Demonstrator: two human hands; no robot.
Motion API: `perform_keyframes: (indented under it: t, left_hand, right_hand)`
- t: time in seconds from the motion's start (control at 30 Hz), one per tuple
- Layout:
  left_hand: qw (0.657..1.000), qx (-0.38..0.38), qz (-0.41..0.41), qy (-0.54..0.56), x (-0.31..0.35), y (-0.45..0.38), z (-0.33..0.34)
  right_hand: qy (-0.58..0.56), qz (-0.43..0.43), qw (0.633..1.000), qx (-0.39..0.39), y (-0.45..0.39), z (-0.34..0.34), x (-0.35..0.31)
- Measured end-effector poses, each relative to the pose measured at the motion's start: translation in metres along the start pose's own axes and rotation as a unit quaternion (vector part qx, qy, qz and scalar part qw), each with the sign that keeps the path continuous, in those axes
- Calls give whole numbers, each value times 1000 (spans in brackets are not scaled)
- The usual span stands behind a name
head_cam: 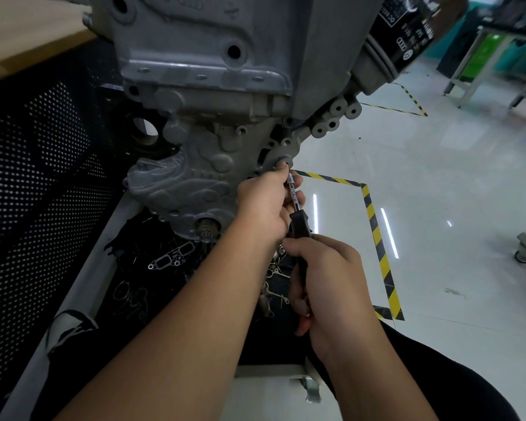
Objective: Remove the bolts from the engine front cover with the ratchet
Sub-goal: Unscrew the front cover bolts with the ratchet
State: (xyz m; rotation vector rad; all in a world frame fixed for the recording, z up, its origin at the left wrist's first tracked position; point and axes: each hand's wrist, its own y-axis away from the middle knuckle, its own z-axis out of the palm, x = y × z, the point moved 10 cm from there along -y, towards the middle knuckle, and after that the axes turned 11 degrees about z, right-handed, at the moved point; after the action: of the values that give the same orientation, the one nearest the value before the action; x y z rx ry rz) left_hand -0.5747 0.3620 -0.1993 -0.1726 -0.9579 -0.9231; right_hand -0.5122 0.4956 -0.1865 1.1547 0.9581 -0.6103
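The grey cast engine front cover [195, 177] stands upright on a stand in front of me. A ratchet [296, 208] with a chrome shank and black handle points up toward the cover's right edge. My right hand [325, 281] grips the black handle from below. My left hand [264, 205] holds the ratchet's upper end, its fingertips at a round boss on the cover edge. The ratchet head and any bolt there are hidden by my left fingers.
A black oil filter [407, 34] juts out at the upper right of the engine. A dark tray [152, 268] under the engine holds gaskets and small parts. A perforated black panel [37, 183] is at left. Yellow-black floor tape [377, 232] marks the glossy floor.
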Motion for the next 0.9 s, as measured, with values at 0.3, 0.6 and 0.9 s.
perform_keyframes:
  t: [0.3,0.6,0.9]
  left_hand:
    - [1000,-13,-7,-12,2,0,-1]
    - [967,-191,-158,-52,-24,60,2]
    - [979,-120,-130,-97,-7,51,-13]
  right_hand:
    - [402,-195,869,211,18,-6,-43]
    - [413,-170,875,187,13,-11,-54]
    - [-87,-12,996,-17,24,19,28]
